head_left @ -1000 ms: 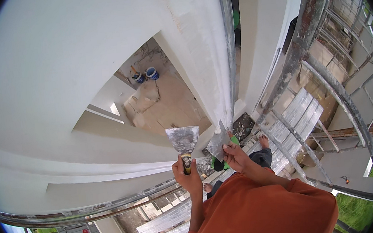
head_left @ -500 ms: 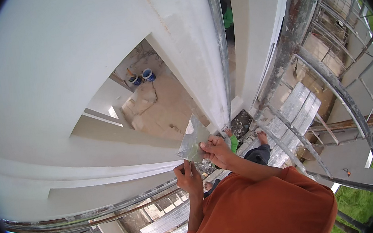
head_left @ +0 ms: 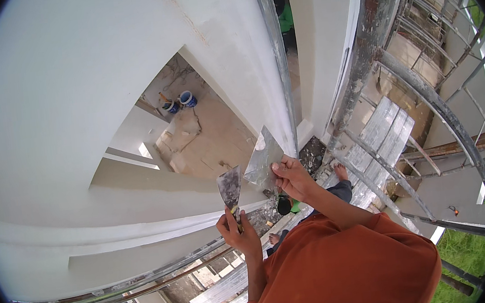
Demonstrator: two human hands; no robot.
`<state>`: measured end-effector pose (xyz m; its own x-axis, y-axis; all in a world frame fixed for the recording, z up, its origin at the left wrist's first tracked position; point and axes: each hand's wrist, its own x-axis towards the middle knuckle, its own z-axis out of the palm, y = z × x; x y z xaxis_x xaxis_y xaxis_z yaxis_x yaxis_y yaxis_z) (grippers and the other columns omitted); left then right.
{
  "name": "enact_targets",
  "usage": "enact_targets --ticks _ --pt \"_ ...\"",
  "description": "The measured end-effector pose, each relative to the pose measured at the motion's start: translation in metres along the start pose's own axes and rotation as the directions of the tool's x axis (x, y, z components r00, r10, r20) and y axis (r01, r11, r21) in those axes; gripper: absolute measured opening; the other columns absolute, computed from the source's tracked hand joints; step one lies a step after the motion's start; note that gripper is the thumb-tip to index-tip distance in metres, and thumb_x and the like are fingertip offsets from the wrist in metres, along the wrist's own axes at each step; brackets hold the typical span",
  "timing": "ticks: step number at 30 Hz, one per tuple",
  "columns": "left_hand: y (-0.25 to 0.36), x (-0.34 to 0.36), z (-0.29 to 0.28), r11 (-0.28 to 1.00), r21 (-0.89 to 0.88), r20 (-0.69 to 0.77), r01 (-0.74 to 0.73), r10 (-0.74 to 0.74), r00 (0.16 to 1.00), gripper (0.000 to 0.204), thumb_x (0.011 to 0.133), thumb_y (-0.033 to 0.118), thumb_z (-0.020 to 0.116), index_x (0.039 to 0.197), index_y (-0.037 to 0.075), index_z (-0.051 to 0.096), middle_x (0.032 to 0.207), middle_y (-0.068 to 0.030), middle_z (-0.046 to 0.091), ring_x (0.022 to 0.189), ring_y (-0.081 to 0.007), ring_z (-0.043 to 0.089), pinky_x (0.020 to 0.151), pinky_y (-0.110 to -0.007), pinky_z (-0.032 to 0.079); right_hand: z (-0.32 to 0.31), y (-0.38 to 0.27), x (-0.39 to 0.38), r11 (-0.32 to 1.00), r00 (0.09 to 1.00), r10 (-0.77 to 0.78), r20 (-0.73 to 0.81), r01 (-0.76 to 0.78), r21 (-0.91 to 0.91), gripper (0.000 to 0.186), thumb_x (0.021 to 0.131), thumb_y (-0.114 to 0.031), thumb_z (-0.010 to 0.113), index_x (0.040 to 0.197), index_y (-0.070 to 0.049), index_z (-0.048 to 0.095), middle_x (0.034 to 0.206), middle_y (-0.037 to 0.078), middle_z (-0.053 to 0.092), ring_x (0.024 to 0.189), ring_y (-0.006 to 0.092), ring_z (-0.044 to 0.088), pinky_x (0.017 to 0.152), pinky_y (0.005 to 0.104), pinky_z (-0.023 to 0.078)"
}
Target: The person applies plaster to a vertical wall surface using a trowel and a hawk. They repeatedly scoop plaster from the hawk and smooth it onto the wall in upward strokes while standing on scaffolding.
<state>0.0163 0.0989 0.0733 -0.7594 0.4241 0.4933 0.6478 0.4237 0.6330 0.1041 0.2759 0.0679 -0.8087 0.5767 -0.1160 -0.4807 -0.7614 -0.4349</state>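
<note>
My left hand [head_left: 239,233] is closed round the handle of a putty knife [head_left: 230,188]. Its blade points up and is smeared with dark grey and whitish residue. In my right hand [head_left: 294,178], a flat, roughly square metal scraper plate [head_left: 264,158] is pinched along its near edge, thumb on top. Pale filler marks the plate near its upper corner. The two blades are side by side and apart, in front of a wall opening. Neither blade touches the white wall [head_left: 74,68].
Scaffold planks [head_left: 381,149] and metal tubes [head_left: 448,112] lie to the right. Below me is a person in green [head_left: 286,205]; another green-clad person [head_left: 285,18] shows through a narrow gap. Two blue buckets [head_left: 188,100] stand on the floor inside the opening.
The putty knife blade, hidden behind the scraper plate before, now stands apart to its left. My right hand has moved up and right with the plate. The view has shifted slightly.
</note>
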Motion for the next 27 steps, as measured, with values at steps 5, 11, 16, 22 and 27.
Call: enact_targets --ticks 5,11,16,22,27 --pt "0.018 0.012 0.01 0.991 -0.097 -0.082 0.096 -0.105 0.991 0.045 0.074 -0.003 0.069 0.116 -0.006 0.056 0.097 -0.0129 0.05 0.085 -0.0245 0.054 0.074 -0.033 0.044 -0.014 0.044 -0.03 0.978 0.957 0.207 -0.201 -0.194 0.08 0.016 0.091 -0.011 0.06 0.103 -0.003 0.054 0.095 0.001 0.061 0.083 0.0086 0.061 0.073 0.0239 0.053" --pt "0.025 0.003 0.01 0.969 -0.197 0.085 0.146 -0.132 0.988 0.044 0.075 0.0 0.07 0.117 -0.006 0.056 0.094 -0.0119 0.051 0.084 -0.0245 0.053 0.075 -0.034 0.043 0.009 0.038 0.002 0.944 0.982 0.161 0.096 -0.182 0.274 0.012 0.091 -0.012 0.058 0.099 -0.004 0.055 0.095 0.001 0.062 0.087 0.0064 0.061 0.072 0.0223 0.054" --pt "0.017 0.007 0.012 0.92 -0.296 0.061 0.258 -0.251 0.966 0.042 0.076 0.002 0.07 0.114 -0.01 0.055 0.097 -0.0132 0.05 0.086 -0.0244 0.053 0.077 -0.033 0.043 -0.026 0.001 0.012 0.976 0.998 -0.002 0.063 -0.011 0.216 0.009 0.092 -0.01 0.056 0.1 -0.005 0.054 0.095 0.002 0.062 0.085 0.0074 0.062 0.07 0.022 0.054" --pt "0.024 0.016 0.018 0.954 -0.262 0.001 0.144 -0.149 0.989 0.037 0.074 -0.007 0.059 0.111 -0.009 0.055 0.101 -0.0172 0.052 0.09 -0.0296 0.056 0.077 -0.034 0.044 -0.005 0.058 -0.032 0.977 0.952 0.208 -0.223 -0.193 0.087 0.015 0.091 -0.01 0.059 0.104 -0.007 0.054 0.095 0.0 0.061 0.082 0.0074 0.061 0.068 0.0211 0.052" --pt "0.011 0.005 0.016 0.985 -0.146 0.095 -0.089 0.103 0.99 0.032 0.072 -0.012 0.05 0.103 -0.008 0.057 0.1 -0.0183 0.053 0.087 -0.0318 0.057 0.072 -0.034 0.046 0.007 0.056 -0.019 0.978 0.974 0.211 -0.078 -0.209 0.026 0.025 0.091 -0.01 0.058 0.113 -0.001 0.051 0.107 0.005 0.06 0.095 0.0136 0.061 0.083 0.029 0.053"
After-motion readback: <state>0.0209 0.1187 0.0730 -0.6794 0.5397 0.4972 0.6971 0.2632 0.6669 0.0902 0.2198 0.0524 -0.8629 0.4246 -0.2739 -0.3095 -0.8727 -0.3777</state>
